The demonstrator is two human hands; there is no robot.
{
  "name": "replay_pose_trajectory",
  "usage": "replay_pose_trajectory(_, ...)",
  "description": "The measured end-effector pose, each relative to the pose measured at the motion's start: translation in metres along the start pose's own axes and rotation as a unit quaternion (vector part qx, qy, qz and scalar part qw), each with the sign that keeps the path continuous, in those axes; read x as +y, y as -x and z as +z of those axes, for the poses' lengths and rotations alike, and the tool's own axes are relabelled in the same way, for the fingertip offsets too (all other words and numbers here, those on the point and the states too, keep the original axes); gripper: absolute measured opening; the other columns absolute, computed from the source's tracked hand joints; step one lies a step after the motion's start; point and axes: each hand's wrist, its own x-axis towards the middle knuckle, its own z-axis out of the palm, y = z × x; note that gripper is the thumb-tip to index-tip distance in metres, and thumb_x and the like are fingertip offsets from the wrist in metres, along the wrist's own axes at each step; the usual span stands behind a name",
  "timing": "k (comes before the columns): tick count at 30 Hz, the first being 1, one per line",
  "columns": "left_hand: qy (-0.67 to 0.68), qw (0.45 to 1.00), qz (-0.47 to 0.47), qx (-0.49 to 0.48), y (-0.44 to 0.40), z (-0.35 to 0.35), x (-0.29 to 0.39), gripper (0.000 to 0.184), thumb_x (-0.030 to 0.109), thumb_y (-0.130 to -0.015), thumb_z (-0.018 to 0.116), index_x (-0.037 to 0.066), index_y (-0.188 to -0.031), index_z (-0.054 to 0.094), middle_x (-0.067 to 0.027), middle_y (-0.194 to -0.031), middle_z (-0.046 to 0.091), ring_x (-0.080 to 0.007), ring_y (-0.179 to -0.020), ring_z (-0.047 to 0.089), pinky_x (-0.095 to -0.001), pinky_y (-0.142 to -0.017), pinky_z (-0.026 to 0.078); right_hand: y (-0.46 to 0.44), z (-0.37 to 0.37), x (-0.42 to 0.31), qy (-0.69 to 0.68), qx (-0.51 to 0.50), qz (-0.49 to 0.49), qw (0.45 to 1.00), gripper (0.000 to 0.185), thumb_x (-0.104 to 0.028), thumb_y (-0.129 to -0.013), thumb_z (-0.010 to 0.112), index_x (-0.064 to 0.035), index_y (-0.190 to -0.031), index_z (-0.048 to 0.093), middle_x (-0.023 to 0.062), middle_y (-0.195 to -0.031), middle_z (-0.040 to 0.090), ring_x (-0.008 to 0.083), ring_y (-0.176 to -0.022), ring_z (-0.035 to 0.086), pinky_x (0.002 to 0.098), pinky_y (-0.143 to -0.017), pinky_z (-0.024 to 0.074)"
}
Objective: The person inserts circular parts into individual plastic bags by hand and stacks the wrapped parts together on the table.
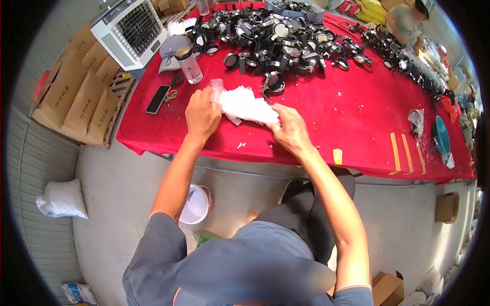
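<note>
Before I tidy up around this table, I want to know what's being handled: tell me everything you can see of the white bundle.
The white bundle is crumpled and irregular, and looks like thin, soft plastic; its left end is wrinkled and more see-through. It stretches sideways between the left hand and the right hand, each gripping one end, over the red tablecloth. Whether it holds anything cannot be told.
</note>
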Motion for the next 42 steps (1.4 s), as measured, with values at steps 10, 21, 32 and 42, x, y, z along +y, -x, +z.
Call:
replay_pose_trajectory(10,0.226,0.912,-0.01,-0.343,-0.048,0.053,-0.016,0.092,0.031,-0.076,0.082,-0.001,-0.154,0.044,-0.0279,-0.143,0.059,-0.0373,-0.134,0.058,-0.0425,-0.115,0.044,-0.006,0.05,-0.007,-0.016,0.041,0.016,0.999,0.055,0.001,-0.074,0.076,-0.0032,-0.125,0.058,0.0165,-0.105,0.059,0.0379,-0.099,0.06,0.0485,-0.088,0.0512)
replay_pose_trajectory(21,0.258,0.896,-0.065,-0.355,-0.027,0.027,0.017,0.048,0.018,-0.074,0.084,0.0,-0.115,0.068,-0.0161,-0.107,0.071,-0.0302,-0.101,0.07,-0.0403,-0.093,0.054,0.006,0.028,0.009,-0.03,0.053,0.042,0.997,0.041,0.009,-0.071,0.069,-0.0053,-0.108,0.061,0.015,-0.102,0.062,0.0375,-0.099,0.061,0.0468,-0.086,0.0521)
replay_pose_trajectory(32,0.209,0.961,-0.014,-0.179,0.012,0.025,0.066,0.019,0.008,-0.077,0.072,-0.001,-0.09,0.062,-0.0167,-0.08,0.062,-0.0352,-0.073,0.064,-0.0436,-0.066,0.05,0.012,0.019,-0.03,-0.002,0.085,0.083,0.993,0.018,-0.009,-0.076,0.078,-0.0029,-0.088,0.066,0.0138,-0.091,0.064,0.0364,-0.089,0.064,0.047,-0.081,0.0504)
replay_pose_trajectory(42,0.355,0.888,-0.076,-0.281,0.02,0.005,0.029,0.016,-0.003,-0.082,0.06,-0.001,-0.098,0.064,-0.0045,-0.087,0.067,-0.0141,-0.083,0.063,-0.0314,-0.074,0.051,0.003,0.018,0.005,-0.029,0.17,0.23,0.958,0.014,-0.011,-0.089,0.064,-0.0025,-0.079,0.067,0.0191,-0.08,0.064,0.0403,-0.077,0.064,0.0524,-0.069,0.0505)
